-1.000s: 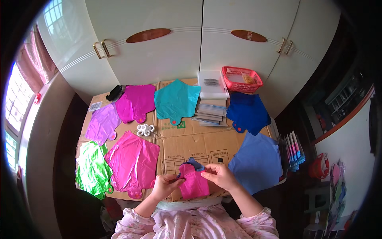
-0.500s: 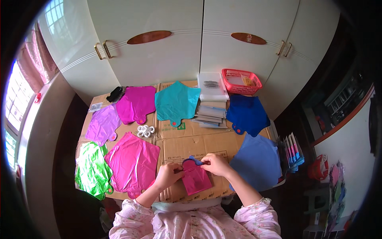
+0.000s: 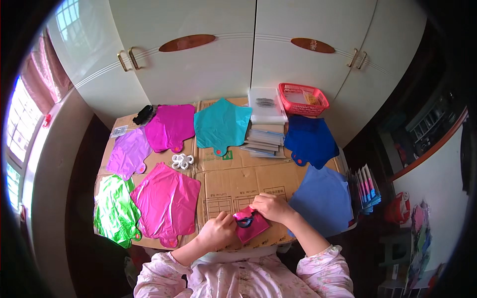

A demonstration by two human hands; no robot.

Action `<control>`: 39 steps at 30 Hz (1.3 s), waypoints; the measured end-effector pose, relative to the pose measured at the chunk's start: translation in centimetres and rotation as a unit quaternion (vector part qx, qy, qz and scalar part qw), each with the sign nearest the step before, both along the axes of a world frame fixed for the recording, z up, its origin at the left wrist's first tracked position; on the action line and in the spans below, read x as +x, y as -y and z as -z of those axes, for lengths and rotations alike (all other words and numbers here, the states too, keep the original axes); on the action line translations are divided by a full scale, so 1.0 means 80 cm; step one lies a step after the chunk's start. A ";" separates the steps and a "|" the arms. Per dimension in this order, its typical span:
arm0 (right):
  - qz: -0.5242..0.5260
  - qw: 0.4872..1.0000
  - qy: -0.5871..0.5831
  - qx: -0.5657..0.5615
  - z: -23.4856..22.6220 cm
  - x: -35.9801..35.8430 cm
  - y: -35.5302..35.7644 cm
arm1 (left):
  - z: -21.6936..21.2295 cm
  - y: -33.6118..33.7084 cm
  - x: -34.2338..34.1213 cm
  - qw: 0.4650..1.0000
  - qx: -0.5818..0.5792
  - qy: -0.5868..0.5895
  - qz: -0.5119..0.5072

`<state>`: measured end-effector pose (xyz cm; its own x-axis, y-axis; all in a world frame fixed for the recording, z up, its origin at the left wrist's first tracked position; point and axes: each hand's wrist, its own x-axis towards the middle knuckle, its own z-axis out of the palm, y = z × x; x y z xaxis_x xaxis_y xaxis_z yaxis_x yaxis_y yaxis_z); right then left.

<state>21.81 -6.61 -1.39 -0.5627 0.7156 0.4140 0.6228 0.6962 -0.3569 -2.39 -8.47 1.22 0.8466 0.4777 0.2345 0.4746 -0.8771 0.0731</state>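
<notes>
Close to the table's front edge, a folded magenta foil balloon (image 3: 256,230) lies between my two hands. My left hand (image 3: 221,230) is closed on its left edge. With fingers pinched, my right hand (image 3: 271,207) grips the upper right corner. A dark blue loop-like piece (image 3: 244,222) shows on the packet, beneath a turned-over pinkish-red flap. My fingers hide parts of both edges. To the left, a flat pink foil balloon (image 3: 166,203) is spread out, and to the right a light blue one (image 3: 322,201).
Cardboard (image 3: 226,181) covers the table. Green (image 3: 117,211), lilac (image 3: 128,153), purple (image 3: 171,126), teal (image 3: 222,124) and dark blue (image 3: 312,140) foil balloons lie around. White rolls (image 3: 182,161), stacked cards (image 3: 265,141), clear bags (image 3: 267,111) and a red basket (image 3: 304,99) stand among them.
The packet's top has been folded down toward me, so the dark blue piece now sits lower on it. My left hand has moved slightly nearer and rightward.
</notes>
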 end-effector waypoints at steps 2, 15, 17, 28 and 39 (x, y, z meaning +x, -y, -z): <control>0.002 0.999 0.007 0.034 -0.003 -0.003 0.001 | 0.004 -0.001 -0.001 0.999 0.026 -0.024 0.027; 0.027 0.993 0.076 0.089 -0.002 -0.004 0.000 | 0.009 0.001 0.000 0.995 0.046 -0.071 0.056; 0.048 0.988 0.115 0.095 -0.036 -0.015 0.011 | 0.008 0.001 -0.001 0.995 0.052 -0.071 0.055; 0.058 0.987 0.146 0.044 -0.001 -0.032 0.067 | -0.005 0.006 -0.003 0.992 0.077 -0.082 0.057; 0.042 0.993 0.102 -0.033 -0.006 -0.027 0.068 | 0.015 0.020 -0.016 0.999 0.022 -0.033 0.002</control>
<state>19.68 -12.04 -0.94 -0.5682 0.7846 0.2480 0.7414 0.6189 -0.2595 -3.67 -10.04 0.04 0.8633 0.4643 0.1975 0.4731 -0.8810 0.0034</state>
